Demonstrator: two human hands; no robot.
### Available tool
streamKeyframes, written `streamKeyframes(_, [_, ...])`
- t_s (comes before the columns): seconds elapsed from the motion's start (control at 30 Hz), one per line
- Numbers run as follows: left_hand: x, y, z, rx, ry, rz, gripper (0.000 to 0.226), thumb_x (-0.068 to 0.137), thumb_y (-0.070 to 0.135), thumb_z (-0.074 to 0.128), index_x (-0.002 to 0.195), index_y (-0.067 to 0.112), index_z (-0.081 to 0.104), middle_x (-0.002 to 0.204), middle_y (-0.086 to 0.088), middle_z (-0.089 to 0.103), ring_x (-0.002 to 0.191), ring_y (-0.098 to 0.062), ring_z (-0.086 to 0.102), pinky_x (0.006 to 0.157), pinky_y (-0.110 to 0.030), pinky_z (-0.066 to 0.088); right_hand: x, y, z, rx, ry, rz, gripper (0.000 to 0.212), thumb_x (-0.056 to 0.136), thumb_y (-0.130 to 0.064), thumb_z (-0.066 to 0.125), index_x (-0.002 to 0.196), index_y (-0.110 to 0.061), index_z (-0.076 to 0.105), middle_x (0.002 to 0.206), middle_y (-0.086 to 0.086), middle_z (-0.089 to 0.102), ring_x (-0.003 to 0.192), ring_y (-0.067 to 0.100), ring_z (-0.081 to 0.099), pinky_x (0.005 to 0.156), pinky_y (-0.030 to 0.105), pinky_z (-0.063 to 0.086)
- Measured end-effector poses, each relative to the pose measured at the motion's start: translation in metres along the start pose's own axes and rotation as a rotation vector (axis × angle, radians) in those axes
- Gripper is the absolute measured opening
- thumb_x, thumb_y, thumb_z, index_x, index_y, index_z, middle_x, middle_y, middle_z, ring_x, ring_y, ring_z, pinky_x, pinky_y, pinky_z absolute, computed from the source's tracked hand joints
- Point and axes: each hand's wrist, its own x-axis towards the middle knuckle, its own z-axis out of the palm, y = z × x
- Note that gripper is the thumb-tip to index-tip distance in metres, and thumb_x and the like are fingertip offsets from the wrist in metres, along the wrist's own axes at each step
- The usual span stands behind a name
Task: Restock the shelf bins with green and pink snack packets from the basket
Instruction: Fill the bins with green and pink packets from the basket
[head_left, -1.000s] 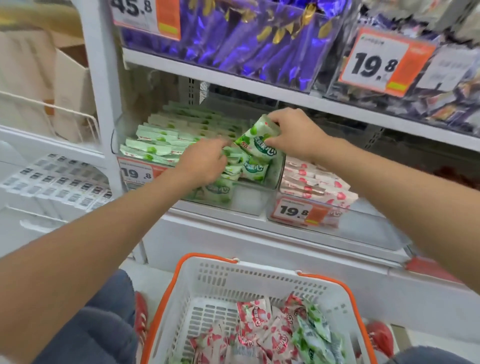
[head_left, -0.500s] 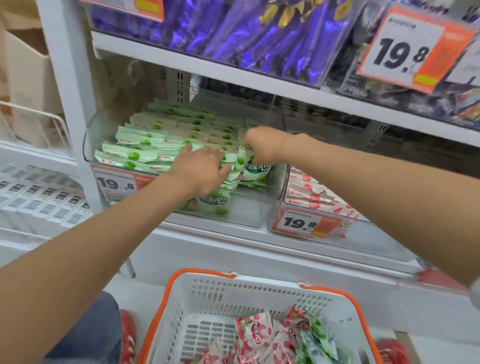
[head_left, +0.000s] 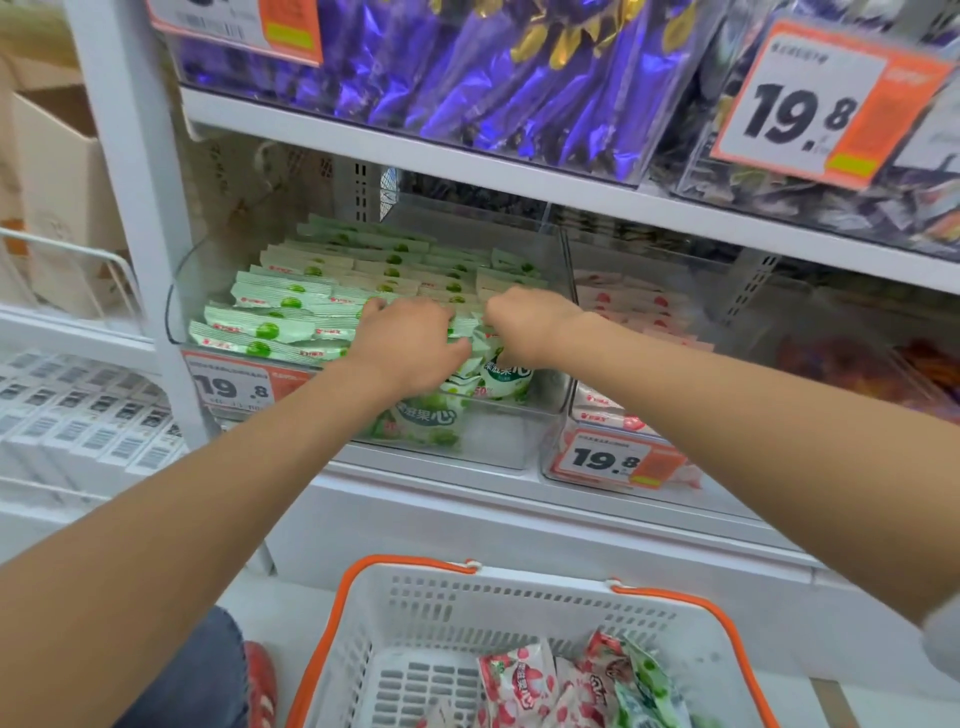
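Left hand (head_left: 405, 348): laid palm down on the green packets (head_left: 280, 312) at frame centre. The fingers are spread loosely over the stack and nothing is gripped.
Right hand (head_left: 530, 325): placed just beside the left hand, with a narrow gap seen between them. The fingers are curled down over the top of the front packet (head_left: 506, 376).
Front packet: green, held upright with its printed face turned to the camera. It is located at the front right of the left bin.
Second packet (head_left: 426, 421): green, seen upright below the left wrist, against the bin's front wall.
Left bin (head_left: 179, 291): clear, set on the middle shelf (head_left: 467, 488). It is filled with green packets stacked in rows from back to front.
Right bin (head_left: 553, 452): clear, set against the left bin's side. Pink packets (head_left: 628, 306) are stacked in it.
Basket (head_left: 519, 597): white with orange handles, placed at lower centre below the shelf. Loose packets (head_left: 514, 686), pink and green, are piled in its right part.
Left tag (head_left: 234, 387): marked 19.8, fixed to the left bin's front.
Right tag (head_left: 613, 460): marked 19.8, fixed to the right bin's front.
Large tag (head_left: 805, 104): marked 19.8, seen at upper right.
Purple packets (head_left: 467, 78): stocked on the shelf above, top centre.
Box (head_left: 52, 171): cardboard, seen at upper left.
Shoe (head_left: 262, 686): red, seen at lower left, just beside the basket.
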Motion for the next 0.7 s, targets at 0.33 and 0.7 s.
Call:
streamKeyframes(0.33, [0.031,-0.003,-0.005,-0.231,-0.01,-0.029,0.035,0.074,0.054,0.073,0.102,0.034,0.066,0.107,0.006,0.067,0.111,-0.021,0.056,0.099,-0.04,0.032,0.014,0.037,-0.013,0.228,0.029,0.063,0.035,0.086,-0.01,0.058,0.121,-0.013,0.059,0.116,0.008,0.061,0.101,0.026,0.058,0.079,0.027,0.046])
streamKeyframes(0.7, [0.041,-0.009,0.006,-0.37,-0.036,0.055,0.044,0.064,0.057,0.082,0.096,0.031,0.068,0.096,0.014,0.063,0.097,-0.015,0.06,0.089,-0.04,0.051,0.038,0.035,-0.018,0.188,-0.147,0.024,0.031,0.082,-0.008,0.068,0.112,-0.017,0.068,0.1,0.0,0.064,0.094,0.024,0.063,0.077,0.029,0.05])
